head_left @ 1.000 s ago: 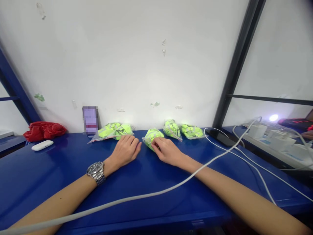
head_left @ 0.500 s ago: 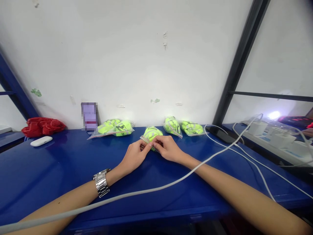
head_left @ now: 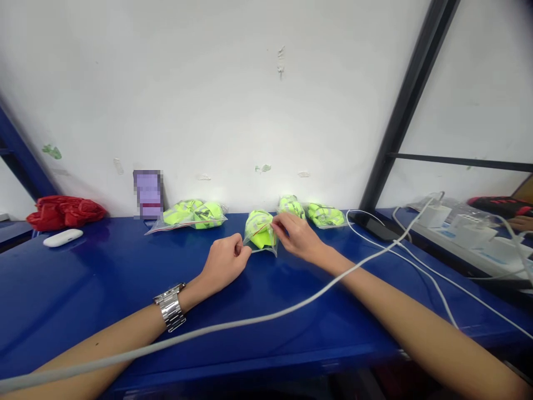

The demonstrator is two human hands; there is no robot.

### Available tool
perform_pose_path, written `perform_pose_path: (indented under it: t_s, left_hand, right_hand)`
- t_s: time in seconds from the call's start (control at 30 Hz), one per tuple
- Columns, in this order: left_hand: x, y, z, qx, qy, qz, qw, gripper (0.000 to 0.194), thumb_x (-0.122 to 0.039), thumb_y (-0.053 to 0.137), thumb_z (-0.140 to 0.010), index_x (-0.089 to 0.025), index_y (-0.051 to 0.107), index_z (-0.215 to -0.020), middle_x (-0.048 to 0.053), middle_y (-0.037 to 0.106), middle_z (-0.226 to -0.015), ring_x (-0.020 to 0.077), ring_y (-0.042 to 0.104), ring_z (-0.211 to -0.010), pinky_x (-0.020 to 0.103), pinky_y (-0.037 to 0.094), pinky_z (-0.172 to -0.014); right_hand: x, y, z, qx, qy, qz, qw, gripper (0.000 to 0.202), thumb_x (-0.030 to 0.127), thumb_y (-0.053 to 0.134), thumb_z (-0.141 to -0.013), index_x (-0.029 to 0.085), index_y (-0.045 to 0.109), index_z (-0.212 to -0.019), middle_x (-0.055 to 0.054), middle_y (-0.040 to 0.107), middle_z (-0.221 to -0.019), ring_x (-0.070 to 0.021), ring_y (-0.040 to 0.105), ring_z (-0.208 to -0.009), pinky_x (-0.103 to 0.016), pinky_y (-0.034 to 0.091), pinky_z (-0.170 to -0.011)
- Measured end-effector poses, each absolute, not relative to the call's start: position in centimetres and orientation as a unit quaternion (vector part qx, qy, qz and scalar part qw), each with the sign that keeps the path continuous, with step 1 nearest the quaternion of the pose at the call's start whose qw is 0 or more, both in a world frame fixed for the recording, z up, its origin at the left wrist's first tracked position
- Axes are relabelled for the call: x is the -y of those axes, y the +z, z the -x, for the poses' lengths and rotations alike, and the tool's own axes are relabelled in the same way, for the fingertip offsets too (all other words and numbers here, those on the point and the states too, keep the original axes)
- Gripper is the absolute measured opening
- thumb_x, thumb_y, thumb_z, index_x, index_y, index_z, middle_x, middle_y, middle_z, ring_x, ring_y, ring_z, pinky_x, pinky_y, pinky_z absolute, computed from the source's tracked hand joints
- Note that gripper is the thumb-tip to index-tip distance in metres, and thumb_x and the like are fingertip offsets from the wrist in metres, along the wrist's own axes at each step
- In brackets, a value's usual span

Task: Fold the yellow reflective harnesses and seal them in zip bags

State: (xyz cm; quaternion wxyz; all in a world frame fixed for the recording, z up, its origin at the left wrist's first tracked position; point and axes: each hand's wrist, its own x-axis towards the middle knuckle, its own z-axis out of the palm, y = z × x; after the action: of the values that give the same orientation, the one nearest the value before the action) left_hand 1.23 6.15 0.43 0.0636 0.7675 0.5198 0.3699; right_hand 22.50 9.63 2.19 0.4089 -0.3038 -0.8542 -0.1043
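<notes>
A clear zip bag (head_left: 261,239) holding folded neon-yellow fabric with grey strips stands in front of me on the blue table. My left hand (head_left: 225,261), with a metal-band watch on the wrist, is closed in a pinch at the bag's lower left corner. With thumb and fingers together, my right hand (head_left: 296,236) pinches the bag's right side, near its red seal line. Behind that hand another neon-yellow bag (head_left: 291,205) is partly hidden. A similar bag (head_left: 326,215) lies to its right, and a wider bagged bundle (head_left: 194,215) rests to the left.
A white cable (head_left: 266,319) crosses in front of my forearms. At the left are a red plastic bundle (head_left: 64,212), a white case (head_left: 63,238) and a propped phone (head_left: 149,194). A dark phone (head_left: 375,228), cables and white chargers (head_left: 470,230) are at the right.
My hands have moved apart, the left down and left, the right up and right. The bag between them is now spread open to view, its lower edge showing.
</notes>
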Motion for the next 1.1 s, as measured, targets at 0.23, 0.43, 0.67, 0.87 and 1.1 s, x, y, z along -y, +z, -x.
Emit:
perform_pose_path:
  t_s: [0.23,0.43,0.67,0.87,1.1]
  left_hand:
    - [-7.5,0.8,0.6,-0.603,0.401,-0.689,0.026,0.034,-0.026,0.045,-0.078,-0.022,0.024,-0.051,-0.004,0.028,-0.047,0.0123,0.03,-0.047,0.026,0.022,-0.05]
    - [-8.2,0.2,1.5,-0.556,0.435,-0.707,-0.047,0.021,-0.028,0.056,-0.078,-0.02,0.052,-0.059,0.004,0.049,-0.07,0.0236,0.046,-0.085,0.035,0.042,-0.074]
    - [-9.1,-0.7,1.7,-0.591,0.356,-0.721,0.064,0.052,-0.058,0.06,-0.075,-0.013,0.063,-0.102,0.015,0.057,-0.112,0.035,0.039,-0.123,0.047,0.044,-0.093]
    - [-9.5,-0.3,2.3,-0.512,0.353,-0.768,0.152,0.045,-0.058,0.061,-0.074,-0.016,0.067,-0.089,0.012,0.057,-0.112,0.0313,0.045,-0.116,0.043,0.041,-0.099]
    - [-9.5,-0.1,2.2,-0.493,0.379,-0.763,0.175,0.043,-0.055,0.067,-0.07,-0.015,0.064,-0.085,0.012,0.058,-0.101,0.0326,0.047,-0.109,0.046,0.044,-0.094]
  right_hand:
    - [-9.7,1.8,-22.8,0.852,-0.042,0.337,0.399,0.025,0.022,0.032,-0.098,0.016,0.05,-0.114,-0.013,0.06,-0.106,-0.0215,0.056,-0.098,-0.036,0.045,-0.086]
    - [-10.6,0.0,-22.3,0.854,0.004,0.408,0.323,0.036,0.029,0.032,-0.099,0.012,0.042,-0.129,-0.018,0.056,-0.124,-0.026,0.052,-0.116,-0.043,0.04,-0.097]
    - [-11.5,-0.7,-22.4,0.782,0.12,0.505,0.345,0.035,0.032,0.032,-0.098,0.013,0.048,-0.122,-0.012,0.064,-0.1,-0.0234,0.061,-0.095,-0.036,0.044,-0.085]
    - [-11.4,-0.2,-22.5,0.766,0.139,0.513,0.36,0.031,0.037,0.035,-0.095,0.018,0.058,-0.089,-0.003,0.06,-0.071,-0.0191,0.058,-0.068,-0.029,0.041,-0.068]
    - [-11.3,0.0,-22.6,0.755,0.194,0.518,0.353,0.045,0.049,0.042,-0.088,0.021,0.036,-0.054,0.004,0.031,-0.048,-0.0113,0.034,-0.048,-0.026,0.025,-0.049]
